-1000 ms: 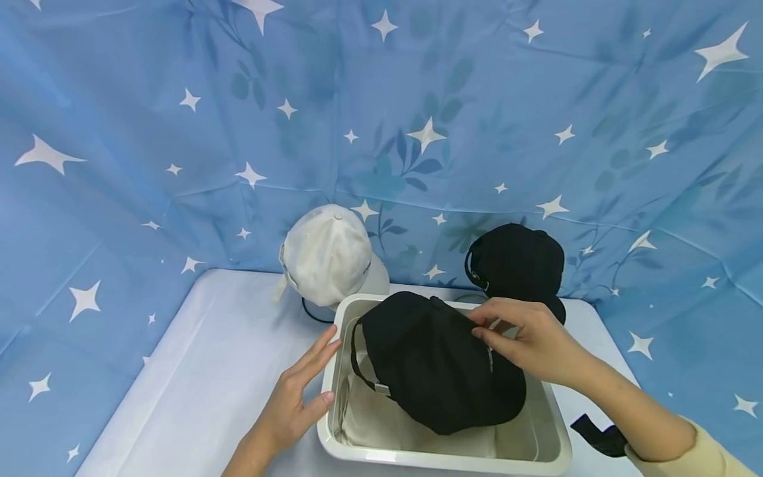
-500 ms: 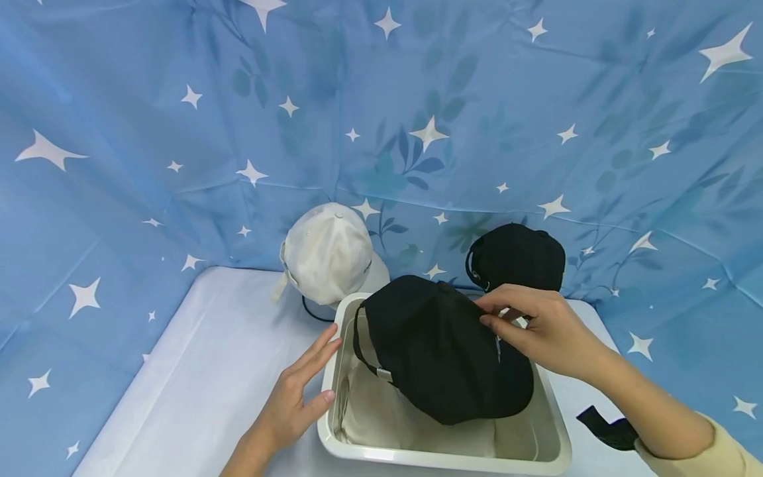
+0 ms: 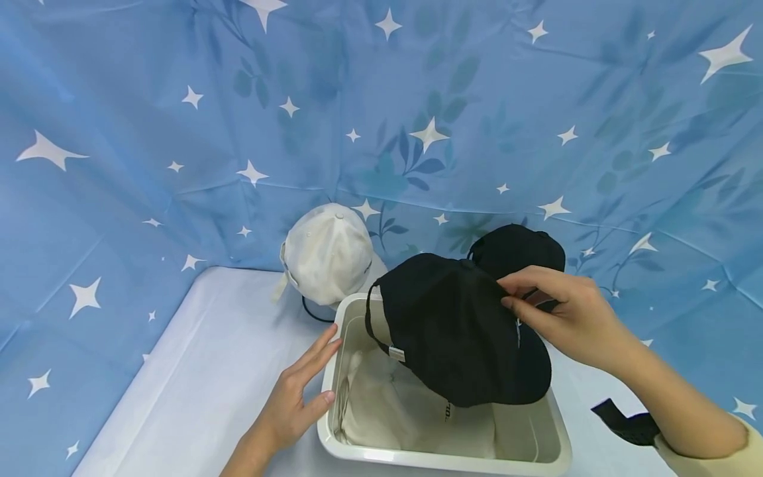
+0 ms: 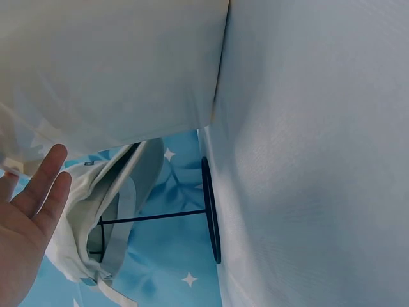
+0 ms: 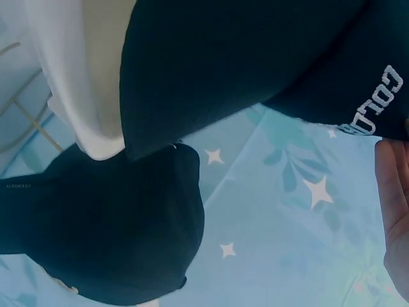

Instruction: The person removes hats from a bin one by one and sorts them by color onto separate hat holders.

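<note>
- The right hand [image 3: 566, 311] pinches a black cap [image 3: 459, 331] at the front of its crown, thumb and fingers closed on the cloth
- That black cap is above the mouth of the pale bin [image 3: 441, 459], crown up and brim toward the bin's right side, its crown overlapping the bin's far rim in the head view; I cannot tell whether it touches that rim
- The cap's back strap [image 3: 368, 324] loops over the left part of the bin, with a silvery buckle [image 3: 396, 354] on it
- Pale stitched letters [image 5: 378, 102] show on the cap near the right fingertips in the right wrist view
- The left hand [image 3: 292, 391] has its fingers straight and spread, the tips at the bin's left rim, with nothing in its grasp
- Inside the bin, on its floor, lies a pale cloth item [image 3: 411, 424] with some dark lettering [image 3: 448, 412], partly covered in view by the held cap
- Behind the bin's far left corner is a white cap [image 3: 328, 255], on a thin black stand [image 4: 206, 211]
- Behind the bin's far right corner is a second black cap [image 3: 518, 248], partly hidden by the held one
- To the bin's right, beside the forearm, is a black strip [image 3: 626, 424]
- Beneath the bin is a white tabletop [image 3: 197, 377]; behind it, a blue star-printed backdrop [image 3: 381, 79]
</note>
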Action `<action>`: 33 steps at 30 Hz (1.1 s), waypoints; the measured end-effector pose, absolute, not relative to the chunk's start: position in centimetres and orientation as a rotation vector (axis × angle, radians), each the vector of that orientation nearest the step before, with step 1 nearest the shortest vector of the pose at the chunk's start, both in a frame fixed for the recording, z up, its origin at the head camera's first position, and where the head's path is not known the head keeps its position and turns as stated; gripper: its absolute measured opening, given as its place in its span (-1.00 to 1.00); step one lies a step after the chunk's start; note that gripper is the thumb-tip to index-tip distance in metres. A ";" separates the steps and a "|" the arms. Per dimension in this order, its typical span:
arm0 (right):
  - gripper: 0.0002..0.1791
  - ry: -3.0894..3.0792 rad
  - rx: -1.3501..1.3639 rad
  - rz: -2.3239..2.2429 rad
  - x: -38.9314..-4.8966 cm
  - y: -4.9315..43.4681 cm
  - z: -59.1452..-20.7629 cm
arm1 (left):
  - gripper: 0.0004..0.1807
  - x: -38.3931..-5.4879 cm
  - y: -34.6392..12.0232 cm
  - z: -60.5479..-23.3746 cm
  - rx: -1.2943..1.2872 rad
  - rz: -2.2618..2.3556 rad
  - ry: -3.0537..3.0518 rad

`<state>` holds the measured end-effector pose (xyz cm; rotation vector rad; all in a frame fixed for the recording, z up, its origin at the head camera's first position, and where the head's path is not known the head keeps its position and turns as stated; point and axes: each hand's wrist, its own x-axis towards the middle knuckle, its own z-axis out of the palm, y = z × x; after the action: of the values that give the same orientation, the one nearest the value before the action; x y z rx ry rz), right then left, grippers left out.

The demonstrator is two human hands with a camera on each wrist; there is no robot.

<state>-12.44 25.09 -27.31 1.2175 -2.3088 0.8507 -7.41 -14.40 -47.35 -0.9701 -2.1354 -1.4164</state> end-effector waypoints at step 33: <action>-0.55 -2.294 0.716 0.732 -13.4 29.9 -24.0 | -0.26 -7.5 -14.4 -47.3 -0.961 -1.417 -2.133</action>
<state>-13.41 29.93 -23.99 0.7160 -2.2939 0.7322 -7.46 -14.37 -47.34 -0.9610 -2.1332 -1.4170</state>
